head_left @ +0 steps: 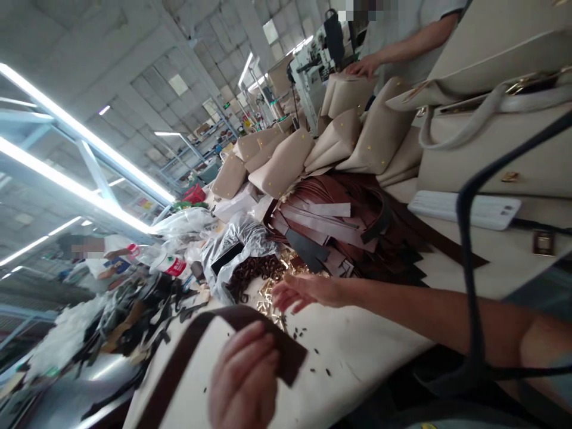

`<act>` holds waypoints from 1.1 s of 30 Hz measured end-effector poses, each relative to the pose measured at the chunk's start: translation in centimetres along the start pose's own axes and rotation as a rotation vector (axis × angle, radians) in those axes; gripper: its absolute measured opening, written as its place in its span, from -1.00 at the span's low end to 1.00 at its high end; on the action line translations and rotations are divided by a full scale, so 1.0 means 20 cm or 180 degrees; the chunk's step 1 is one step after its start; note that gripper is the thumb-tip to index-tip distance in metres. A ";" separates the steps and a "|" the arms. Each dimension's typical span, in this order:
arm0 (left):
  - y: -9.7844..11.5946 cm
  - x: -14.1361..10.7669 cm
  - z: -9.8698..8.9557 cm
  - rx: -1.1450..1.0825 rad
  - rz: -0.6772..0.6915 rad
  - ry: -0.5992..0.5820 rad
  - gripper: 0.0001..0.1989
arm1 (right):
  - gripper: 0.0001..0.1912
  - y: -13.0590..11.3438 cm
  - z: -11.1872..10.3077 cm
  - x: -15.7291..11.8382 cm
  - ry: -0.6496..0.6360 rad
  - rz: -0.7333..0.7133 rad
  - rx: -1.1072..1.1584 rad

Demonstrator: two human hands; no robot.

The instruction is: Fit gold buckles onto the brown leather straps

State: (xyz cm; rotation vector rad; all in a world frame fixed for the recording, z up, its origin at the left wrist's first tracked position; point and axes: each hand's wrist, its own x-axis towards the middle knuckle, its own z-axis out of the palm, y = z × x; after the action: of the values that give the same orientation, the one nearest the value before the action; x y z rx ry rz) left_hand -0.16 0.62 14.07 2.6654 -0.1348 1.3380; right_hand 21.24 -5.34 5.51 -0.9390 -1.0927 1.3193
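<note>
At the bottom middle, my left hand (245, 378) is closed around a dark brown strap (179, 357), close to its squared end. The strap bends over and hangs down to the left. My right hand (308, 291) reaches in from the right with fingers stretched out. It hovers at a pile of small gold metal fittings (267, 301); whether the fingertips touch them I cannot tell. Beside the pile, a clear plastic bag (236, 238) spills small curled dark brown pieces (261, 271). Small black bits (315, 351) lie scattered on the pale tabletop (353, 342).
A thick bundle of brown strips (357, 208) lies behind my right hand. Beige bag bodies (283, 161) stand behind it, and a beige handbag (473, 155) at right. A dark cable (467, 238) hangs near. Beyond, a co-worker's hand (364, 64) is by a sewing machine (313, 71).
</note>
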 end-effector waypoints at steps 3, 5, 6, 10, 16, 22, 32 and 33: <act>0.13 -0.12 0.21 -0.0275 0.0625 -0.0554 -0.81 | -0.16 -0.05 0.12 0.00 -0.0770 0.0695 0.0722; 0.19 -0.18 0.32 -0.0548 0.0680 -0.0776 -0.73 | -0.26 -0.09 0.18 -0.02 -0.0940 0.0905 0.0839; 0.21 -0.21 0.37 -0.0653 0.0662 -0.0862 -0.68 | -0.27 -0.10 0.20 -0.03 -0.0975 0.0989 0.0837; 0.27 -0.26 0.46 -0.0870 0.0541 -0.1043 -0.61 | -0.18 -0.06 0.24 -0.08 -0.0906 0.1260 0.0505; 0.38 -0.41 0.49 -0.1405 -0.0014 -0.1029 -0.69 | -0.45 -0.01 0.16 -0.20 -0.0591 0.0873 0.0334; 0.44 -0.69 0.36 -0.2980 -0.3509 -0.0059 -0.48 | -0.55 -0.09 -0.02 -0.49 -0.0399 0.0735 0.0091; 0.39 -0.76 0.21 -0.2748 -0.5252 0.1775 -0.65 | -0.67 0.01 -0.15 -0.88 0.0429 0.1043 -0.0446; 0.39 -0.76 0.21 -0.2813 -0.5275 0.1718 -0.64 | -0.69 0.02 -0.15 -0.90 0.0416 0.1055 -0.0534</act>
State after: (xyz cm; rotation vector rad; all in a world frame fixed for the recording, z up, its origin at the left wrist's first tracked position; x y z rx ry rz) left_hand -7.08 -7.68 0.12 0.8862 1.0037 0.8505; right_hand 25.04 -23.00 3.11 -1.3573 -0.9856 1.4232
